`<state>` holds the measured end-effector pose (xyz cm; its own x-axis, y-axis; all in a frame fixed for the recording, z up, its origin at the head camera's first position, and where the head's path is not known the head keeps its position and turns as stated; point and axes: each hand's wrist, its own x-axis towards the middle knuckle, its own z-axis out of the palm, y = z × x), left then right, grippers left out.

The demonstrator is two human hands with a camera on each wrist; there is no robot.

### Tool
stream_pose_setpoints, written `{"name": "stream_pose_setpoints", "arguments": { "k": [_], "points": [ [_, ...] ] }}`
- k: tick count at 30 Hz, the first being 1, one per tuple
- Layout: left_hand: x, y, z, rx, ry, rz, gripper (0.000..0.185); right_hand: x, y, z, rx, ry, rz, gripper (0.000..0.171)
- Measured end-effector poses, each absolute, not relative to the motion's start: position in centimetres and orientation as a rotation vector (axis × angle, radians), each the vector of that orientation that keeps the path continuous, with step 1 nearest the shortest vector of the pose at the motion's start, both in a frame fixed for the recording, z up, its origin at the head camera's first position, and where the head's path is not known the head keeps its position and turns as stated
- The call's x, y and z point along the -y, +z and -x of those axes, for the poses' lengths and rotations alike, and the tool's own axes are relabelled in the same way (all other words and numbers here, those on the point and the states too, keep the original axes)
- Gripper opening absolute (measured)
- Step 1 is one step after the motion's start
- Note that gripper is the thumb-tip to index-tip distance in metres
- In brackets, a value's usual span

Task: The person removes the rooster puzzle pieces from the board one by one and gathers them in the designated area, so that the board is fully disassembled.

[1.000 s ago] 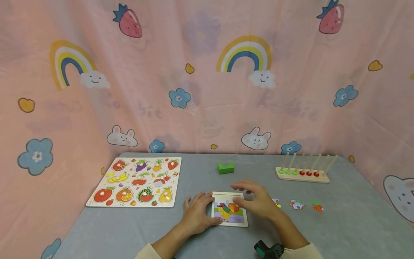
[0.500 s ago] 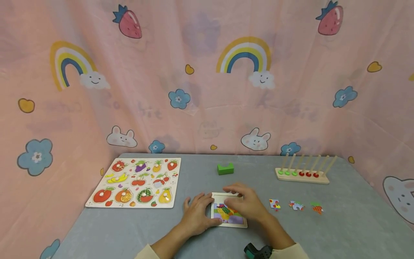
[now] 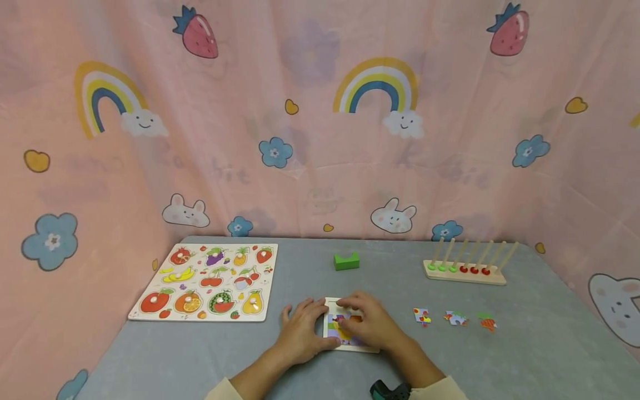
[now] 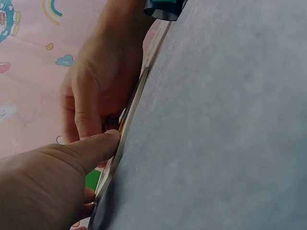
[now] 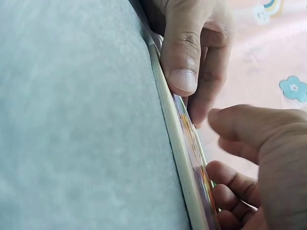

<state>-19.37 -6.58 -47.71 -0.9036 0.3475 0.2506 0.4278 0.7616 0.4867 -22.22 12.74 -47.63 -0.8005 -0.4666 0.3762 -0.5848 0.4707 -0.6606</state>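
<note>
Small framed picture puzzle point(image 3: 345, 333) flat on grey table (colourful, partly covered)

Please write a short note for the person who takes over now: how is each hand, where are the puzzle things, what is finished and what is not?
Left hand: rests at the left edge of the small puzzle tray, thumb on its rim, steadying it.
Right hand: lies over the tray, fingers pressing on the picture; whether they hold a piece is hidden.
Done: part of the picture is in the tray.
Left: three loose pieces lie in a row on the table, right of the tray, untouched.
</note>
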Motion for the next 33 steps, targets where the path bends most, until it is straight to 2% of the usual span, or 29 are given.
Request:
{"name": "stream_pose_setpoints", "arguments": {
  "k": [13, 33],
  "points": [
    [6.54, -47.68, 19.35, 2.804, -0.812, 0.615, 0.063, -12.28, -47.06, 21.67, 2.731, 0.926, -0.905, 0.024],
    [6.58, -47.94, 19.37, 2.795, -0.793, 0.624, 0.057, -11.95, -47.38, 21.63, 2.655, 0.985, -0.878, 0.022]
  ]
}}
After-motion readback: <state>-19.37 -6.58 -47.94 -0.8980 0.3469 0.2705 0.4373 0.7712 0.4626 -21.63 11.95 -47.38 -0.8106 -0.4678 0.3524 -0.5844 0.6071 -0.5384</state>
